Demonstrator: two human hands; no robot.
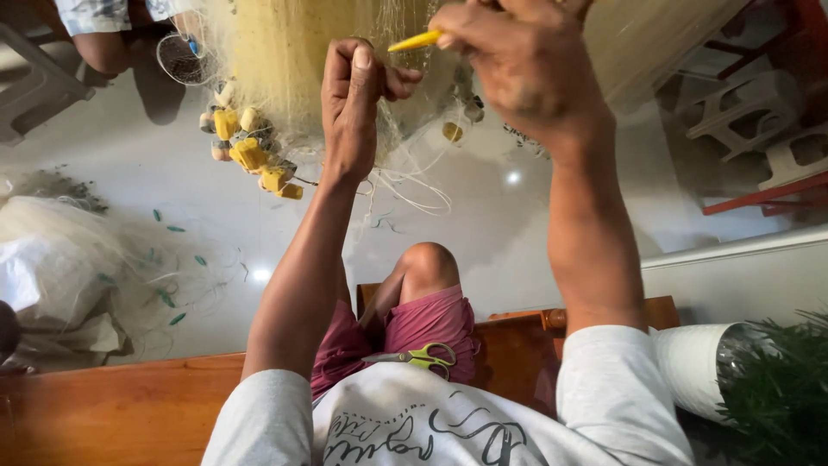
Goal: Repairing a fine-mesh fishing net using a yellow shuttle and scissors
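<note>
Netting [285,52], one sheet, pinched in the closed left hand [354,103]; right hand [526,65] clasps one yellow needle [414,40]. Yellow floats [250,151] (several) hang left of that grip; one pair of scissors [423,355] lies below.

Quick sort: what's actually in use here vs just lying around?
In use:
- left hand, fist pinching the fishing net
- right hand holding a yellow netting needle
- yellow floats along the net's edge

Lying about:
- green-handled scissors on the lap
- pile of white netting on the floor
- white roll
- plastic chairs
</note>
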